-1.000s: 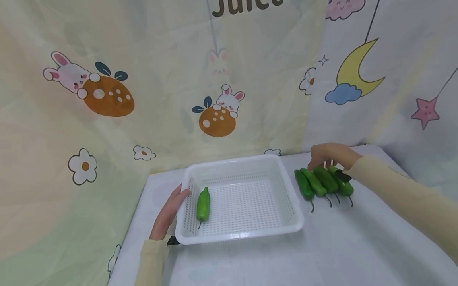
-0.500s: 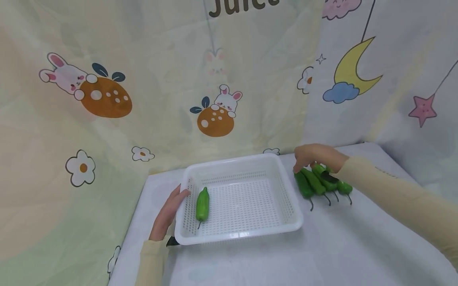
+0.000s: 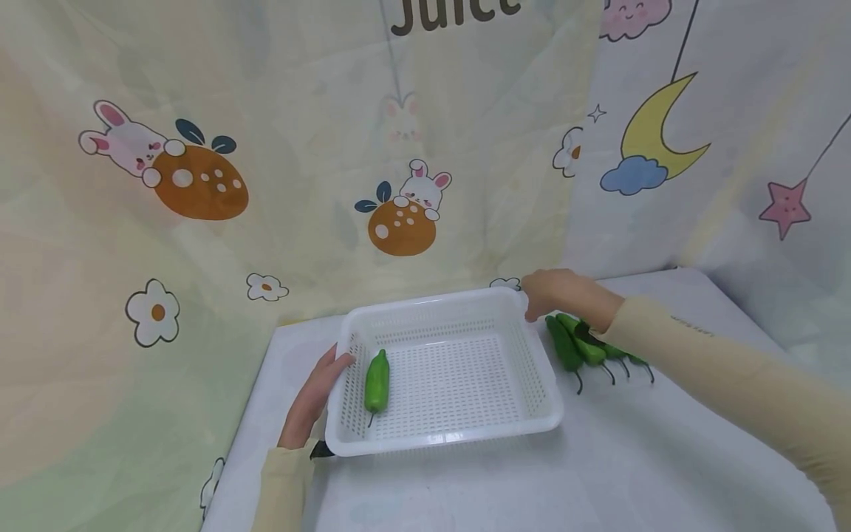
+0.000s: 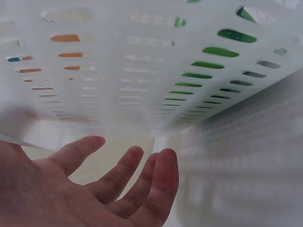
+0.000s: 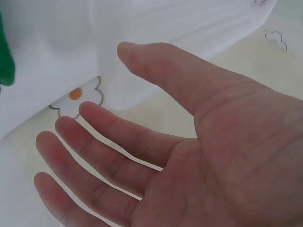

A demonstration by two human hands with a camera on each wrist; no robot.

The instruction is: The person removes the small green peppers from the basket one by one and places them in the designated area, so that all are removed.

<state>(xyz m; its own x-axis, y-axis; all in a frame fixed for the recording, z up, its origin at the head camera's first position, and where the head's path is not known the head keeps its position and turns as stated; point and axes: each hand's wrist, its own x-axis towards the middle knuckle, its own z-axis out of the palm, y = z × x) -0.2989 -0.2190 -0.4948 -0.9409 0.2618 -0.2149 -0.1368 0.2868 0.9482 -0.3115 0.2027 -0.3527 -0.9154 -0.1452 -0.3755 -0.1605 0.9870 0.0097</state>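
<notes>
A white plastic basket (image 3: 442, 439) with slotted walls sits mid-table, one green pepper (image 3: 377, 384) lying inside at its left. My left hand (image 3: 314, 403) rests along the basket's left side, fingertips at the rim. The left wrist view has its fingers loosely spread beside the slotted wall, with green showing through the slots. At the back right corner of the basket is my right hand (image 3: 565, 293), holding nothing. Its fingers are relaxed and apart in the right wrist view. Several more green peppers (image 3: 564, 347) lie in a row right of the basket, partly hidden by my right arm.
A white cloth covers the table (image 3: 492, 488). Close behind the basket hangs a patterned curtain (image 3: 299, 185), which also runs along the left and right sides.
My right hand has moved left from over the row of peppers to the basket's back right corner. The left hand, the basket and the pepper inside stay in place.
</notes>
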